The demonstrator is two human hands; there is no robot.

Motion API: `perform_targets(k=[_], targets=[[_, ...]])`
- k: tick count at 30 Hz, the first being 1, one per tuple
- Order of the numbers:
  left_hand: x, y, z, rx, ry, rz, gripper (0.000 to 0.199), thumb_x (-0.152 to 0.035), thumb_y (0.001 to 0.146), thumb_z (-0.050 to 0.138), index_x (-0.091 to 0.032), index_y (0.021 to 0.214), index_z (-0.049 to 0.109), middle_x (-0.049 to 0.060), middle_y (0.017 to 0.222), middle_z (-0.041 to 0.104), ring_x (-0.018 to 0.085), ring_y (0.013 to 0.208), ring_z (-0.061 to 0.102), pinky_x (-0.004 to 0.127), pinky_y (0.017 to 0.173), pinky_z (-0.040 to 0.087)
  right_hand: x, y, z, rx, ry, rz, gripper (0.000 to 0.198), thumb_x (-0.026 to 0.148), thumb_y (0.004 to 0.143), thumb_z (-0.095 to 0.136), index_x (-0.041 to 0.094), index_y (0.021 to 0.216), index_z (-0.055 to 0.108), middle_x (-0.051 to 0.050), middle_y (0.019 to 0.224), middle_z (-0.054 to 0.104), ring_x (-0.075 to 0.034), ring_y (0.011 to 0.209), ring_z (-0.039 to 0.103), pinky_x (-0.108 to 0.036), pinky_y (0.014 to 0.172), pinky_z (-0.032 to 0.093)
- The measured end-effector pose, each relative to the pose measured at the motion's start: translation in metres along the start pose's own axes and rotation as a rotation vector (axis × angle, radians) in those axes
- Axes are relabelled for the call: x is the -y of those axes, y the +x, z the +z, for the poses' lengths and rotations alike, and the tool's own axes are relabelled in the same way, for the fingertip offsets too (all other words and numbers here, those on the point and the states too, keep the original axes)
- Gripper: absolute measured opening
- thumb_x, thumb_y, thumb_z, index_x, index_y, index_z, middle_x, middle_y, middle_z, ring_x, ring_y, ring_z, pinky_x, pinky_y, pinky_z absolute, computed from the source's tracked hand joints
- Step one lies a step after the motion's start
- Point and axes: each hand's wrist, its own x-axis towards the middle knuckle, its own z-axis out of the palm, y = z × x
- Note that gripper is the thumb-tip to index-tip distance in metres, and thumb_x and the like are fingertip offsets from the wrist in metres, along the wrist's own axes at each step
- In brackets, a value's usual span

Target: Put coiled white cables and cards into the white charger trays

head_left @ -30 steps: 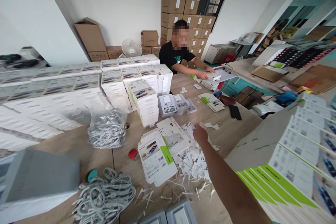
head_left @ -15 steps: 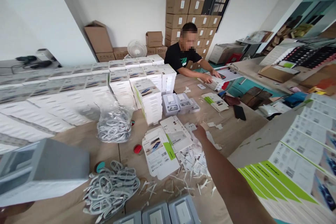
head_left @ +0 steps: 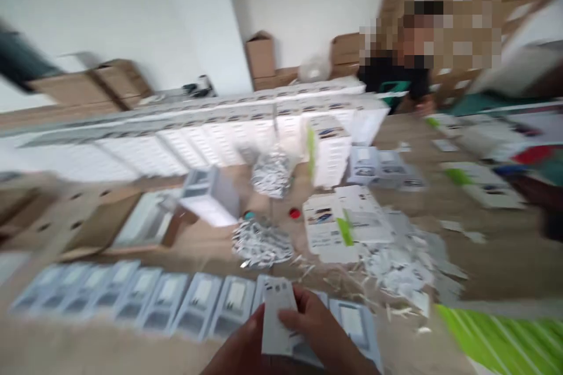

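Low in the head view, a white printed piece (head_left: 277, 310), flat and oblong, is held up over the row of grey trays. Blur hides whether it is a folded leaflet or a thin carton. My left hand (head_left: 246, 337) grips its left edge. My right hand (head_left: 310, 319) closes on its right side, thumb across the front. Below and to the left run several grey plastic trays (head_left: 200, 304), each with a white block in it. Nearby lie a heap of grey cables (head_left: 261, 243) and a pile of white paper slips (head_left: 398, 263).
Flattened printed cartons (head_left: 328, 225) lie mid-table beside a red tape roll (head_left: 294, 212). Behind them are bagged cables (head_left: 271, 173) and long stacks of white boxes (head_left: 211, 140). A grey bin (head_left: 211, 193) stands left. A co-worker (head_left: 396, 79) sits across the table.
The view has swung left and blurred. My right hand has come back from the paper slips to the near edge. My left hand has entered, and both now hold the white piece.
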Motion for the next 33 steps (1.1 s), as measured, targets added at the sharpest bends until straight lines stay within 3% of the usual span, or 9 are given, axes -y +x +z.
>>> perform_targets(k=[2, 4, 6, 9, 12, 17, 25, 29, 33], targets=[[0.001, -0.009, -0.011, 0.435, -0.117, -0.224, 0.047, -0.033, 0.072, 0.072, -0.011, 0.113, 0.067, 0.016, 0.095, 0.073, 0.033, 0.090, 0.068, 0.046, 0.074, 0.054, -0.020, -0.010, 0.038, -0.020, -0.324, 0.008, 0.036, 0.042, 0.072, 0.071, 0.021, 0.100, 0.068, -0.006, 0.091, 0.071, -0.028, 0.084, 0.064, -0.040, 0.077, 0.051], [0.004, -0.020, -0.024, 0.550, -0.198, -0.211, 0.044, -0.029, 0.076, 0.066, -0.009, 0.115, 0.065, 0.015, 0.092, 0.073, 0.029, 0.081, 0.069, 0.042, 0.070, 0.054, -0.034, -0.016, 0.058, -0.081, -0.701, -0.095, 0.047, 0.038, 0.068, 0.074, 0.023, 0.112, 0.067, -0.010, 0.101, 0.068, -0.033, 0.097, 0.060, -0.048, 0.089, 0.046], [0.010, -0.031, -0.040, 0.509, -0.251, -0.161, 0.038, -0.023, 0.077, 0.063, -0.010, 0.112, 0.065, 0.013, 0.089, 0.073, 0.025, 0.075, 0.068, 0.036, 0.066, 0.052, -0.044, -0.018, 0.070, -0.038, -0.945, -0.239, 0.082, 0.035, 0.059, 0.080, 0.024, 0.136, 0.052, -0.015, 0.129, 0.057, -0.040, 0.119, 0.048, -0.055, 0.102, 0.035], [0.026, -0.046, -0.066, 0.426, -0.312, -0.145, 0.026, -0.014, 0.068, 0.062, -0.007, 0.092, 0.069, 0.009, 0.076, 0.070, 0.019, 0.065, 0.064, 0.027, 0.060, 0.045, -0.051, -0.019, 0.090, 0.298, -1.089, -0.380, 0.118, 0.039, 0.051, 0.084, 0.026, 0.152, 0.025, -0.014, 0.156, 0.024, -0.043, 0.140, 0.021, -0.056, 0.110, 0.024], [0.039, -0.057, -0.093, 0.415, -0.389, -0.094, 0.023, -0.008, 0.061, 0.058, -0.008, 0.081, 0.070, 0.006, 0.067, 0.067, 0.016, 0.062, 0.060, 0.025, 0.058, 0.039, -0.054, -0.020, 0.121, 0.635, -1.160, -0.416, 0.110, 0.035, 0.056, 0.079, 0.031, 0.151, 0.024, -0.012, 0.153, 0.032, -0.039, 0.138, 0.027, -0.054, 0.111, 0.023], [0.051, -0.059, -0.153, 0.447, -0.534, 0.103, 0.028, -0.010, 0.063, 0.056, -0.010, 0.087, 0.071, 0.007, 0.075, 0.070, 0.022, 0.075, 0.063, 0.030, 0.070, 0.042, -0.087, -0.018, 0.185, 0.650, -1.246, -0.442, 0.106, 0.022, 0.056, 0.073, 0.033, 0.151, 0.026, -0.012, 0.139, 0.049, -0.038, 0.126, 0.042, -0.053, 0.109, 0.027], [0.079, -0.049, -0.353, 0.319, -0.494, 0.247, 0.030, -0.034, 0.074, 0.070, -0.011, 0.093, 0.070, 0.008, 0.075, 0.069, 0.020, 0.065, 0.062, 0.030, 0.062, 0.045, -0.192, 0.002, 0.338, 0.507, -0.928, -0.227, 0.081, 0.047, 0.073, 0.070, 0.026, 0.144, 0.038, -0.014, 0.131, 0.058, -0.033, 0.115, 0.057, -0.043, 0.095, 0.047], [0.068, -0.077, -0.456, 0.280, -0.483, 0.357, 0.036, -0.038, 0.081, 0.066, -0.011, 0.104, 0.068, 0.011, 0.077, 0.070, 0.019, 0.066, 0.062, 0.029, 0.062, 0.046, -0.218, 0.011, 0.440, 0.488, -0.708, 0.017, 0.038, 0.053, 0.082, 0.063, 0.018, 0.098, 0.065, -0.004, 0.076, 0.066, -0.019, 0.066, 0.060, -0.028, 0.061, 0.048], [0.062, -0.082, -0.521, 0.170, -0.549, 0.403, 0.039, -0.036, 0.077, 0.070, -0.011, 0.106, 0.066, 0.012, 0.084, 0.071, 0.022, 0.071, 0.066, 0.031, 0.063, 0.049, -0.235, 0.029, 0.512, 0.573, -0.738, 0.052, 0.038, 0.052, 0.084, 0.062, 0.017, 0.069, 0.062, 0.002, 0.056, 0.051, -0.012, 0.053, 0.047, -0.023, 0.050, 0.037]])
